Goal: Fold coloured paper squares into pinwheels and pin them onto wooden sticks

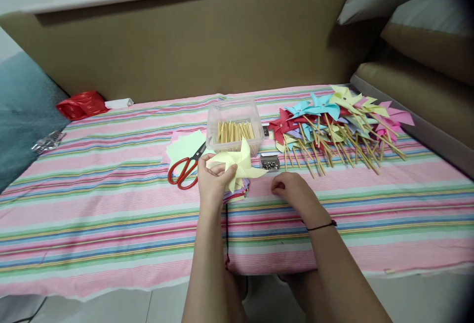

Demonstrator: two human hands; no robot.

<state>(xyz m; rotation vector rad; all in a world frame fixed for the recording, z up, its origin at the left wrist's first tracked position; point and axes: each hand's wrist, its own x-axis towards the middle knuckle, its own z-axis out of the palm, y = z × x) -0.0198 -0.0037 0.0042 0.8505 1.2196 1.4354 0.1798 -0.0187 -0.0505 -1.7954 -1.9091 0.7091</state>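
The left hand grips a yellow paper pinwheel between thumb and fingers, over the paper stack on the near side of the plastic tub, a pinch that probably keeps its folded blades from springing open. The right hand hangs just to the right with fingers curled, near the small case of pins; whether it holds something tiny, I cannot tell. Sticks stand bundled in the tub, likely for easy picking, while the stick-mounted pinwheels lie heaped far right, seemingly to leave working room.
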